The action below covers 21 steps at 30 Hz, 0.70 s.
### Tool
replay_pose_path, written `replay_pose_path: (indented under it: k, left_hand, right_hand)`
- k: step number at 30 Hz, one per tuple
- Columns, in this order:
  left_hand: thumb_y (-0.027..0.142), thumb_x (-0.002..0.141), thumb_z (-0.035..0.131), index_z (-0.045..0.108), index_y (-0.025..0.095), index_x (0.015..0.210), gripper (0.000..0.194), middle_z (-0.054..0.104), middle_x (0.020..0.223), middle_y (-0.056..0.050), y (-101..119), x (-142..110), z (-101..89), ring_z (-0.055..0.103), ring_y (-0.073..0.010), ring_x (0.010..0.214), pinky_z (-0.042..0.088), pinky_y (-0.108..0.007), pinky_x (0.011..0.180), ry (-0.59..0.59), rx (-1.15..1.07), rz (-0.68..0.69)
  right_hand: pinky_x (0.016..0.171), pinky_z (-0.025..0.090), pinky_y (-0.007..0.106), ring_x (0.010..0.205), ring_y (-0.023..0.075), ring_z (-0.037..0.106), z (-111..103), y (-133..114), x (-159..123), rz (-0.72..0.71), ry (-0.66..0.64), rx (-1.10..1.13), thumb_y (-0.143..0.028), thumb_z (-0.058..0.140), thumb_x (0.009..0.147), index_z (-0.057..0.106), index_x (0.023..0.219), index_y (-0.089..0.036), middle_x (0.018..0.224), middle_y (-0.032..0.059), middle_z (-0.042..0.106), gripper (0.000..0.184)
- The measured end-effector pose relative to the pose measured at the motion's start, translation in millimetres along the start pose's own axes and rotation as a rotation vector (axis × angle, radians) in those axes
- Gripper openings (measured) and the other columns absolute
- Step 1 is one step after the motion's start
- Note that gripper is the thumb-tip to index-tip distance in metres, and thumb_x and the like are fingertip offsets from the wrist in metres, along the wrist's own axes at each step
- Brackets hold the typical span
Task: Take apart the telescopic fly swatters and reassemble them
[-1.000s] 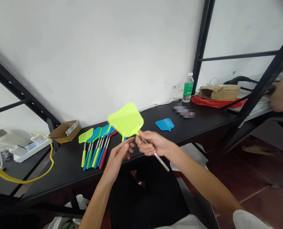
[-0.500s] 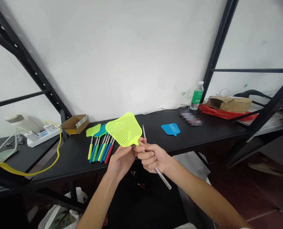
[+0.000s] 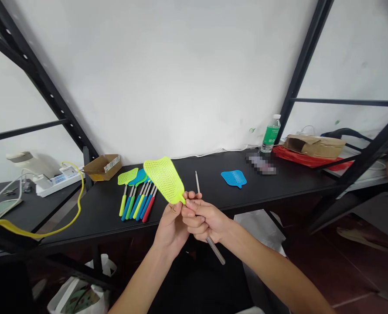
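Note:
A yellow-green fly swatter head (image 3: 164, 179), perforated and without a handle, is held up above the table's front edge. My left hand (image 3: 174, 226) is closed at its narrow neck, with its fingers partly hidden. My right hand (image 3: 205, 220) wraps around a silver metal rod (image 3: 216, 251) that sticks out below the palm, and its thumb presses near the same neck. Whether rod and neck are joined is hidden by my fingers. Just beyond my hands, another thin metal rod (image 3: 197, 181) appears on the black table. A blue swatter head (image 3: 234, 178) lies to the right.
Several fly swatters with coloured grips (image 3: 137, 205) lie in a row on the black table (image 3: 194, 161). An open cardboard box (image 3: 103, 167), a power strip (image 3: 59, 181) and a yellow cable (image 3: 80, 205) are at left. A bottle (image 3: 271, 134) and brown package (image 3: 313, 146) stand at right.
The yellow-green swatter head has turned to a narrower angle and shifted slightly left. My right hand and the rod's lower end have also moved left.

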<state>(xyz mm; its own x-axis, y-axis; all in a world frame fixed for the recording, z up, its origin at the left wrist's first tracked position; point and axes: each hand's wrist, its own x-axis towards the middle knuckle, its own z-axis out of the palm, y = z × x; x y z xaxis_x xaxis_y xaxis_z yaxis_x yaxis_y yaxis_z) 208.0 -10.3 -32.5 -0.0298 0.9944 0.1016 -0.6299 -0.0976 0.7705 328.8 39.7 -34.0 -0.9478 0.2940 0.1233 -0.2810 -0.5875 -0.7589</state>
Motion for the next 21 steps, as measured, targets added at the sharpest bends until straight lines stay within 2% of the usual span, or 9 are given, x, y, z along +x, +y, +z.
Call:
replay_pose_path:
  k: [4,6,9,11,13,15,18,21]
  left_hand:
    - [0.04,0.068,0.086,0.072,0.017,0.077,0.029,0.069,0.084,-0.004,1.9,6.7,-1.7,0.065,-0.0157,0.081,0.054,-0.028,0.077,0.156,-0.006,0.014]
    - [0.036,0.066,0.088,0.07,0.017,0.074,0.028,0.066,0.077,-0.001,10.1,13.2,-7.8,0.062,-0.0118,0.074,0.052,-0.025,0.073,0.22,-0.026,0.075]
    - [0.032,0.068,0.086,0.067,0.019,0.076,0.025,0.063,0.076,0.003,36.3,20.9,-21.0,0.059,-0.0091,0.07,0.052,-0.025,0.075,0.298,-0.061,0.28]
    - [0.028,0.071,0.084,0.066,0.02,0.078,0.021,0.064,0.08,0.004,57.0,22.0,-28.9,0.058,-0.0078,0.071,0.051,-0.024,0.078,0.346,-0.078,0.44]
    - [0.026,0.07,0.085,0.065,0.02,0.079,0.022,0.064,0.083,0.004,72.0,20.5,-33.6,0.058,-0.0072,0.071,0.05,-0.023,0.076,0.381,-0.088,0.494]
    - [0.025,0.067,0.087,0.066,0.02,0.08,0.025,0.064,0.083,0.005,77.2,18.6,-34.8,0.057,-0.0065,0.07,0.049,-0.022,0.072,0.391,-0.095,0.477]
    - [0.024,0.064,0.089,0.067,0.019,0.082,0.029,0.064,0.084,0.004,71.9,19.3,-33.5,0.057,-0.0066,0.069,0.048,-0.021,0.067,0.375,-0.107,0.391]
    - [0.024,0.065,0.088,0.068,0.018,0.083,0.028,0.064,0.086,0.002,68.5,21.7,-33.7,0.055,-0.0063,0.067,0.047,-0.021,0.062,0.353,-0.117,0.344]
  right_hand:
    - [0.034,0.011,0.015,0.042,0.0039,0.008,1.7,4.3,3.4,-0.078,0.144,-0.166,-0.056,0.062,0.089,0.044,0.074,-0.019,0.052,-0.0121,0.024,0.043]
    - [0.035,0.011,0.015,0.043,0.0041,0.01,0.0,7.3,4.5,-0.087,0.197,-0.232,-0.057,0.063,0.088,0.046,0.074,-0.019,0.052,-0.0119,0.024,0.044]
    - [0.037,0.012,0.016,0.043,0.004,0.013,-6.8,9.0,3.2,-0.022,0.248,-0.309,-0.058,0.062,0.088,0.049,0.075,-0.019,0.053,-0.0111,0.027,0.044]
    - [0.038,0.013,0.017,0.043,0.0041,0.015,-15.1,5.1,1.6,-0.045,0.292,-0.337,-0.056,0.063,0.088,0.054,0.078,-0.017,0.053,-0.0105,0.03,0.041]
    - [0.039,0.014,0.017,0.043,0.0044,0.018,-27.6,-4.5,1.6,-0.145,0.378,-0.344,-0.05,0.065,0.087,0.06,0.089,-0.016,0.055,-0.0097,0.034,0.035]
    - [0.041,0.016,0.017,0.044,0.0046,0.023,-44.5,-19.4,5.1,-0.227,0.493,-0.343,-0.04,0.069,0.083,0.06,0.105,-0.018,0.058,-0.0082,0.043,0.032]
    - [0.043,0.025,0.016,0.048,0.0065,0.039,-77.9,-45.5,17.8,-0.337,0.727,-0.358,-0.021,0.067,0.075,0.052,0.118,-0.019,0.069,-0.0028,0.059,0.046]
    - [0.05,0.041,0.019,0.061,0.0113,0.057,-115.9,-65.1,33.7,-0.359,0.905,-0.513,-0.014,0.061,0.072,0.043,0.133,-0.018,0.088,0.0049,0.067,0.064]
